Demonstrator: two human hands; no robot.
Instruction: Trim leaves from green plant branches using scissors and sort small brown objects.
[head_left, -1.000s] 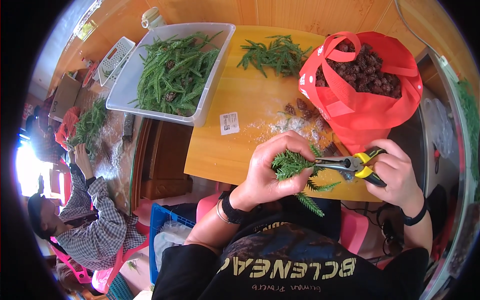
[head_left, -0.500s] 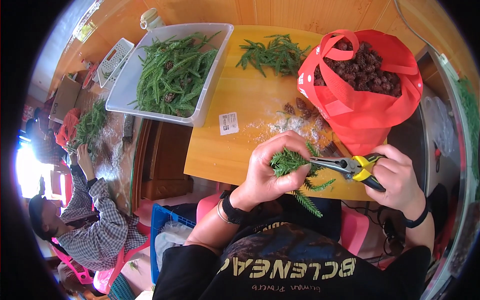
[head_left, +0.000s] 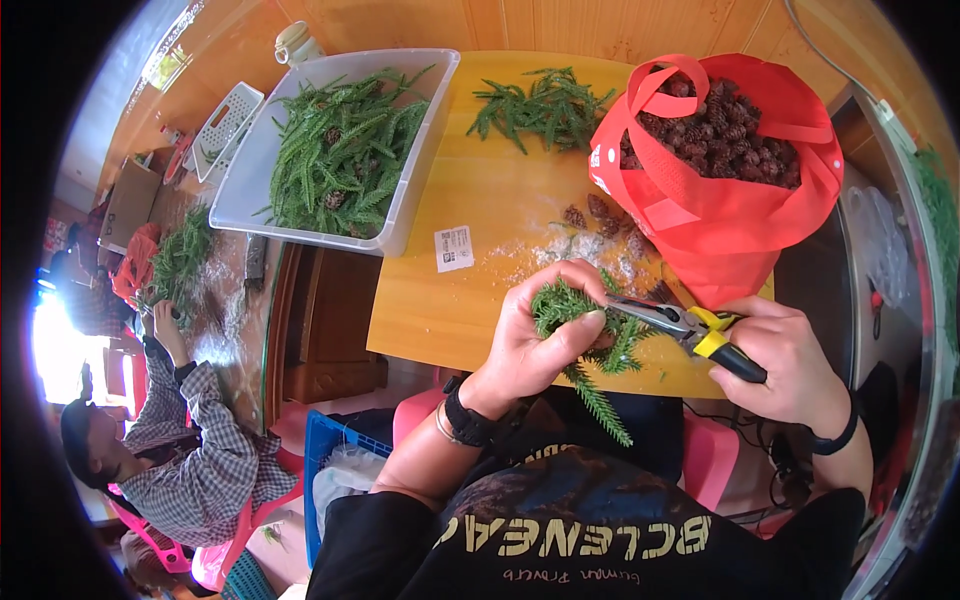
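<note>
Between curled left hand (head_left: 535,345) fingers, green conifer sprig (head_left: 580,330) pinched tight; right hand (head_left: 785,355) closed round yellow-handled pliers (head_left: 690,328), tips at sprig. Beyond fingertips, trimmed sprigs (head_left: 545,105) piled, loose cones (head_left: 600,215) lying; white tub (head_left: 255,175) full, seemingly much left.

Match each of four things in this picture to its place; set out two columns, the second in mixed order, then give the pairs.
1. red fabric bag of brown cones
2. clear plastic tub of green sprigs
3. yellow-handled pliers
4. small white label

a. flat on the wooden table
b. table's far right
c. in the right hand
d. table's left edge, overhanging

Pairs: 1-b, 2-d, 3-c, 4-a
</note>
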